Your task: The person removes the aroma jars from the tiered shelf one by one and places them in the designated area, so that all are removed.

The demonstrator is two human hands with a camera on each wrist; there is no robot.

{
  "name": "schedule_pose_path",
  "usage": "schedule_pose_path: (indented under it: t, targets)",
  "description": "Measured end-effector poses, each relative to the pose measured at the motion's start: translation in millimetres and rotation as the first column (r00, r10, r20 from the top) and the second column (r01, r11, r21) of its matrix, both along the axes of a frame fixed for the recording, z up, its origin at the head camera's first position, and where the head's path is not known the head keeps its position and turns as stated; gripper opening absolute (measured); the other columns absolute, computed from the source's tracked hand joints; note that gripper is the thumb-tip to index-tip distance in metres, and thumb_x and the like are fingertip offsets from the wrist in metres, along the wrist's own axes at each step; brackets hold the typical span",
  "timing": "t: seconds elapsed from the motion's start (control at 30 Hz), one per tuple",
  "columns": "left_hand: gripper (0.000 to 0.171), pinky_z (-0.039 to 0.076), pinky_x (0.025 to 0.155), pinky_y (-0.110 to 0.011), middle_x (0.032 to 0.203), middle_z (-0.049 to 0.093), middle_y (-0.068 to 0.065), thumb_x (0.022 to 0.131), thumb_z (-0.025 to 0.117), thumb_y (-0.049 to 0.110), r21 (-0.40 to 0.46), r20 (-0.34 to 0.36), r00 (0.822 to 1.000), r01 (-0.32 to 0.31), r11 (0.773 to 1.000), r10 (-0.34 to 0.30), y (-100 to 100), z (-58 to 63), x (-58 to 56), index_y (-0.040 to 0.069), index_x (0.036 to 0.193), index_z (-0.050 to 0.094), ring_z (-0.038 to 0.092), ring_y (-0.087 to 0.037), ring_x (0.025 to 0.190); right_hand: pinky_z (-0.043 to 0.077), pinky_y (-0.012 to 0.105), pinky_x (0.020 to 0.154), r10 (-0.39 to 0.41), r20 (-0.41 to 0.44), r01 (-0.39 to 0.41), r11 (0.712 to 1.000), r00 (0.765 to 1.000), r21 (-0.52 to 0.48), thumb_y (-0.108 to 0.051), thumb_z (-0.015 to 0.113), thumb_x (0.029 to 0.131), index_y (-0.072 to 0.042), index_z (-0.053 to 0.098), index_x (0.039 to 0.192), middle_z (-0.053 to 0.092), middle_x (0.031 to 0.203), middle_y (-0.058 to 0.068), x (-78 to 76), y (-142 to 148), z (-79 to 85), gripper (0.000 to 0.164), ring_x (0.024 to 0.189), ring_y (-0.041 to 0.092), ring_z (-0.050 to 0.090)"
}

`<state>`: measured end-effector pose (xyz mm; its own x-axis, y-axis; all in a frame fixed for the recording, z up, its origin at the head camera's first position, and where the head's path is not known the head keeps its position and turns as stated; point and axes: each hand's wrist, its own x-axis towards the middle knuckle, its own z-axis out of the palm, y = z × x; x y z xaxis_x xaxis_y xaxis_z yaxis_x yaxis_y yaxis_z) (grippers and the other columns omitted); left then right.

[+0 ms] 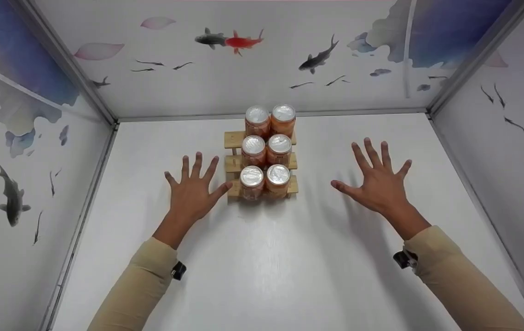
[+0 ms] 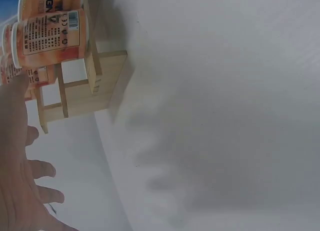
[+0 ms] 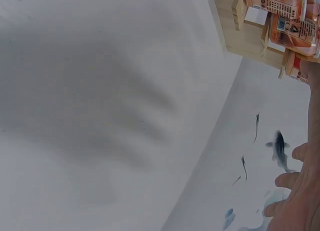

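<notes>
Several orange canisters with silvery lids, such as the front left canister (image 1: 252,183), stand in pairs on a stepped wooden rack (image 1: 233,163) in the head view. My left hand (image 1: 192,195) is spread with straight fingers to the left of the rack, its thumb tip close to the lowest step; whether they touch I cannot tell. Over to the right, my right hand (image 1: 380,186) is spread too, apart from the rack and holding nothing. Printed labels and a barcode show on a canister (image 2: 50,38) in the left wrist view. The right wrist view shows the rack's side panel (image 3: 232,31).
The rack stands on a white table (image 1: 262,266) near its back edge. White panels with painted fish enclose it: a back wall (image 1: 271,87), a left wall (image 1: 13,262) and a right wall (image 1: 487,151). Both hands cast shadows on the tabletop.
</notes>
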<state>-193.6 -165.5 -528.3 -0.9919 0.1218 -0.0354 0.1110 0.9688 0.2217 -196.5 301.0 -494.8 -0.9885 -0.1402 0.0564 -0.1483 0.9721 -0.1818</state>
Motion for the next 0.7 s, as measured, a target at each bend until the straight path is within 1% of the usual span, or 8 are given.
schedule_pose_path:
  t: [0.17, 0.27, 0.53, 0.7]
  targets:
    - [0.094, 0.01, 0.121, -0.092, 0.187, 0.013, -0.015, 0.103, 0.033, 0.089, 0.009, 0.027, 1.0, 0.004, 1.0, -0.004, 4.0, -5.3, -1.7, 0.033, 0.178, 0.022, 0.01, -0.049, 0.172, 0.0, 0.095, 0.119, 0.039, -0.007, -0.039, 0.999, 0.999, -0.003, -0.087, 0.063, 0.092, -0.024, 0.02, 0.179, 0.016, 0.187, 0.01, -1.3, -10.0, -1.2, 0.116, 0.174, 0.044, 0.011]
    - [0.093, 0.013, 0.121, -0.092, 0.186, 0.018, -0.015, 0.104, 0.033, 0.088, 0.013, 0.035, 0.999, 0.006, 1.0, -0.007, 6.0, -8.6, -2.7, 0.032, 0.178, 0.024, 0.014, -0.049, 0.172, 0.002, 0.093, 0.121, 0.059, -0.014, -0.059, 0.998, 0.998, -0.014, -0.085, 0.066, 0.092, -0.022, 0.024, 0.178, 0.023, 0.186, 0.012, -2.5, -18.0, -1.8, 0.114, 0.172, 0.043, 0.018]
    - [0.083, 0.017, 0.121, -0.092, 0.183, 0.027, -0.019, 0.111, 0.029, 0.078, 0.02, 0.084, 0.996, 0.015, 1.0, -0.017, 13.3, -18.0, -3.3, 0.027, 0.177, 0.029, 0.022, -0.05, 0.17, 0.006, 0.091, 0.123, 0.126, -0.031, -0.128, 0.99, 0.992, -0.06, -0.083, 0.069, 0.091, -0.018, 0.033, 0.175, 0.04, 0.177, 0.015, -6.0, -44.0, -3.5, 0.112, 0.163, 0.042, 0.04]
    - [0.079, 0.019, 0.121, -0.09, 0.182, 0.03, -0.02, 0.114, 0.028, 0.072, 0.016, 0.107, 0.994, 0.015, 1.0, -0.017, 17.4, -23.3, -5.3, 0.023, 0.177, 0.03, 0.025, -0.051, 0.169, 0.009, 0.09, 0.124, 0.167, -0.051, -0.171, 0.982, 0.985, -0.083, -0.083, 0.07, 0.091, -0.016, 0.038, 0.173, 0.048, 0.171, 0.015, -7.1, -61.0, -4.4, 0.111, 0.157, 0.041, 0.05]
